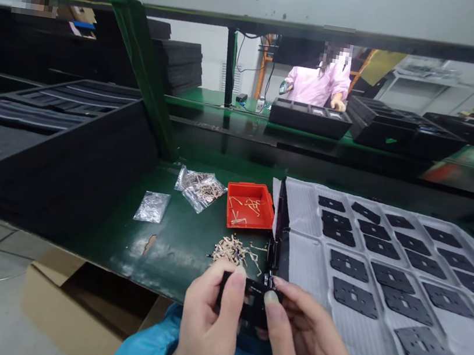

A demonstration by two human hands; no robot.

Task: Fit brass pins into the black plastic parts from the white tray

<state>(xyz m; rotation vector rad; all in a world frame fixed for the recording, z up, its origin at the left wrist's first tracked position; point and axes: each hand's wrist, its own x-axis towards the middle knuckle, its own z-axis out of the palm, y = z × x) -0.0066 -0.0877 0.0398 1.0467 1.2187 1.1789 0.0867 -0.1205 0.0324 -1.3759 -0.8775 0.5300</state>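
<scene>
Between my two hands is a small black plate (255, 304) with cut-outs, close to the table's front edge. My left hand (214, 315) grips its left end, thumb on top. On its right end, the thumb and fingers of my right hand (301, 333) are closed. Just beyond my fingers lies a loose pile of small beige strips (233, 251), some with dark ends. Behind the pile is a red tray (249, 206) with a few similar strips inside. To the right, a tray lined with white sheet (303, 251) carries several flat black plates (355, 297) in its compartments.
Clear plastic bags (202, 189) of strips and a flat clear bag (152, 207) lie left of the red tray. A large black box (91, 151) stands at left by a green post (145, 76). Beyond the bench, a person in pink (316, 86) works behind black foam trays (309, 120).
</scene>
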